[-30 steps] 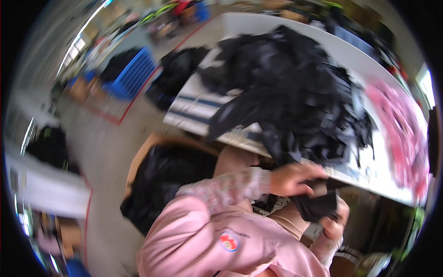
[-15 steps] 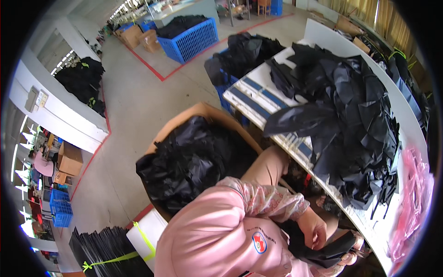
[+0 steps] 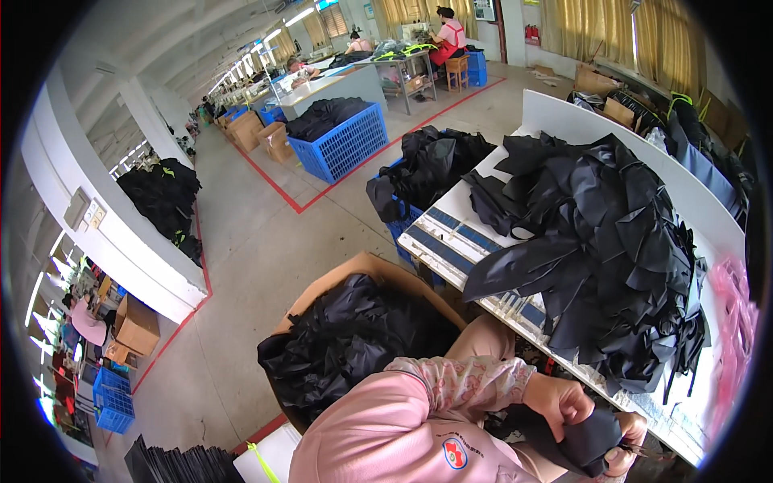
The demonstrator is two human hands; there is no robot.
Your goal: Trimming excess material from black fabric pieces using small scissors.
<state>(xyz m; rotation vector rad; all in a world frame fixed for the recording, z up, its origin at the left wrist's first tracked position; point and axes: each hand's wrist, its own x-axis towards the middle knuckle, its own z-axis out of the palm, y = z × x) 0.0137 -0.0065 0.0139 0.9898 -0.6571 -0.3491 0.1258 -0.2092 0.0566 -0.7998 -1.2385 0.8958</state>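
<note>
My left hand (image 3: 558,400), its arm in a patterned sleeve, is bent over a piece of black fabric (image 3: 570,443) in front of my body, fingers closed on its upper edge. At the fabric's right side my right hand (image 3: 626,443) is curled around a small dark pointed tool (image 3: 642,450) that looks like small scissors. Its fingers also touch the cloth. Part of the tool is hidden by the fingers. Just beyond both hands, a large heap of black fabric pieces (image 3: 600,249) lies on the white worktable (image 3: 439,228).
A cardboard box (image 3: 372,264) full of black fabric stands left of the table. Blue crates (image 3: 342,153) with black cloth stand farther off. Pink plastic (image 3: 731,322) lies at the table's right end. A stack of black sheets (image 3: 179,460) is at lower left. Other people work far back.
The view has tilted upward, showing more of the room. My left fingers have shifted from pinching downward to curling over the fabric's upper edge. The fabric is now more rounded and bunched.
</note>
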